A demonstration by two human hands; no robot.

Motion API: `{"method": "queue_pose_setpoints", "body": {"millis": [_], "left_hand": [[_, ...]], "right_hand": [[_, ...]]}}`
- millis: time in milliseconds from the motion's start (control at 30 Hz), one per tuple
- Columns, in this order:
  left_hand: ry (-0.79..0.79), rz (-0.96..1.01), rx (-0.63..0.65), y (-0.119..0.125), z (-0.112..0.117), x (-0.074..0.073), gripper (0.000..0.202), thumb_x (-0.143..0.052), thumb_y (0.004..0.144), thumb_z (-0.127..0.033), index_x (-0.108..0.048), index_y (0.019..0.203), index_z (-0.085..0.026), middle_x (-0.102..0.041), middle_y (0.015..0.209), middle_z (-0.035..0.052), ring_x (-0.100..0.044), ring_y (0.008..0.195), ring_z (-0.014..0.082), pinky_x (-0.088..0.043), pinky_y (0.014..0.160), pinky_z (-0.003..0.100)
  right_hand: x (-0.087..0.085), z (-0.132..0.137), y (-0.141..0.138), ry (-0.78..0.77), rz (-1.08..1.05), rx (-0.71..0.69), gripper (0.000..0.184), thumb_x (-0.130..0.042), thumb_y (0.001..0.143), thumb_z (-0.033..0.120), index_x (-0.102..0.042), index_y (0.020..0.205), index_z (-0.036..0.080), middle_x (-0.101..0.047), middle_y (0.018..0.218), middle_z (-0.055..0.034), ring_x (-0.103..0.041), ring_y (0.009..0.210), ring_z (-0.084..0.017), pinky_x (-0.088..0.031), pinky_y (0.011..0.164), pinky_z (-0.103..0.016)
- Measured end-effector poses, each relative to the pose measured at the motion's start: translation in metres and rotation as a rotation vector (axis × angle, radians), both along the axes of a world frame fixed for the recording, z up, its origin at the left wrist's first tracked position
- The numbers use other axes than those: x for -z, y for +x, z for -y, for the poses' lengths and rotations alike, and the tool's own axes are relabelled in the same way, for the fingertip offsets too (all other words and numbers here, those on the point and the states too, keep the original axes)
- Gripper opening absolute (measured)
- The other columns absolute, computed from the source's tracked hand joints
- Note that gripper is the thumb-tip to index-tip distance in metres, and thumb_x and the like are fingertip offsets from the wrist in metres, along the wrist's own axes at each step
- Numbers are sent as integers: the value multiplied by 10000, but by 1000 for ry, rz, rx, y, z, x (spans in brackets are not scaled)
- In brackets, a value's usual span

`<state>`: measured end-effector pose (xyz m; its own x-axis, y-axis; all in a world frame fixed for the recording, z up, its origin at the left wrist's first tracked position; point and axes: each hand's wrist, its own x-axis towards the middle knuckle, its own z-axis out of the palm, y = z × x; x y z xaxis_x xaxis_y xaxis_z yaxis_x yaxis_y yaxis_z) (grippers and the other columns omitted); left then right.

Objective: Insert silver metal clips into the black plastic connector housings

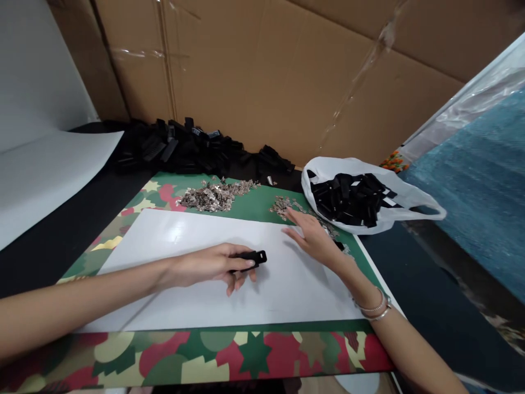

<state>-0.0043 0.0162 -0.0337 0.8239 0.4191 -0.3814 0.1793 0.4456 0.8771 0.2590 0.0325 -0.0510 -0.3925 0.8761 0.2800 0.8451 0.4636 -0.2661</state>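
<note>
My left hand (229,265) is closed on a small flat black piece (256,257) with a slot near its end, held over the white sheet. I cannot tell its exact kind. My right hand (309,235) is stretched out with its fingers apart, the fingertips at the edge of a small pile of shiny metal pieces (280,204). Whether they touch the pieces I cannot make out. Farther left lies a larger heap of similar metal pieces (213,196). The white sheet (197,301) lies flat under both hands.
Behind the board, a long heap of black pieces (184,145) lies against a cardboard wall (254,82). A white plastic bag (388,224) with many black pieces stands at the right. The camouflage-patterned board (213,361) has its edge near me. A curved white sheet (49,175) rises at the left.
</note>
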Motion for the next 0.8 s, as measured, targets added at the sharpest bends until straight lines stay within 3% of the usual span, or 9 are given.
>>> {"method": "queue_pose_setpoints", "body": {"millis": [133,233,400,567,667,800], "left_hand": [[-44,-19,-12,2,0,-1,328,-556,844,-339,-515,1104,-144,-617,873,57,-502,566,88,-415,491,233],[-57,-33,1,2,-1,-2,339,-561,841,-338,-512,1117,-147,-625,875,60,-508,578,95,-415,503,240],[-77,-43,-2,1,-3,-3,376,-566,839,-329,-487,1175,-178,-632,909,56,-525,605,104,-418,529,246],[-92,-63,-6,2,-5,-5,385,-553,849,-292,-462,1199,-160,-630,912,62,-524,611,103,-425,531,246],[-98,-58,-25,3,-5,-4,359,-554,848,-272,-476,1176,-151,-634,903,58,-527,613,103,-428,520,242],[-112,-35,-26,2,-6,-1,329,-556,849,-262,-494,1154,-154,-645,902,60,-530,620,103,-433,525,242]], "right_hand": [[21,-6,10,-36,86,7,532,-385,918,359,-341,1375,90,-452,1359,-172,-393,1286,-276,-273,1075,-495],[25,-9,8,-72,22,9,521,-386,914,296,-322,1387,86,-516,1303,-162,-417,1272,-260,-239,1094,-503],[20,-12,10,-75,-143,36,587,-460,872,233,-259,1421,181,-650,1147,-66,-521,1184,-218,-399,1012,-443],[9,-3,4,5,-413,173,561,-554,780,153,-433,1326,201,-710,992,-36,-663,926,-202,-509,878,-374],[3,0,1,52,-491,228,495,-570,755,146,-514,1245,185,-720,887,-26,-666,756,-175,-538,788,-351],[3,-2,2,15,-543,235,423,-567,749,161,-552,1172,154,-697,812,-23,-646,760,-163,-540,743,-314]]}}
